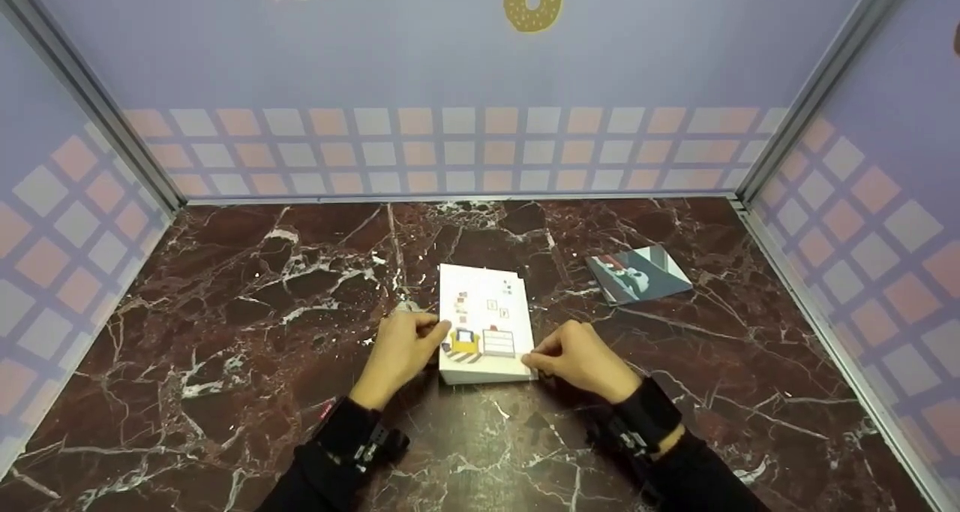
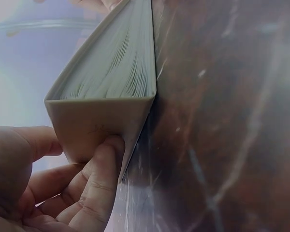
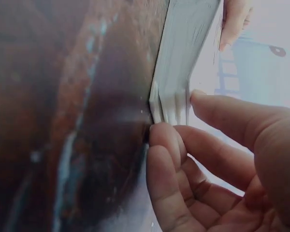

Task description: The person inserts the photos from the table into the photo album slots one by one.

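A thick photo album lies closed on the dark marbled table, its white cover printed with small furniture drawings. My left hand holds it at the spine; the thumb is at the cover's edge and a fingertip presses the spine's flat face. On the opposite side my right hand grips the near corner. Its thumb sits on the cover's edge, with curled fingers against the page side. Loose, slightly fanned pages show at the end of the album in the left wrist view.
To the right, farther back, lies a flat, square-cornered item with a dark teal picture on it. Purple panels with a pink and white checked band enclose the table at the back and both sides. Black bands circle both wrists.
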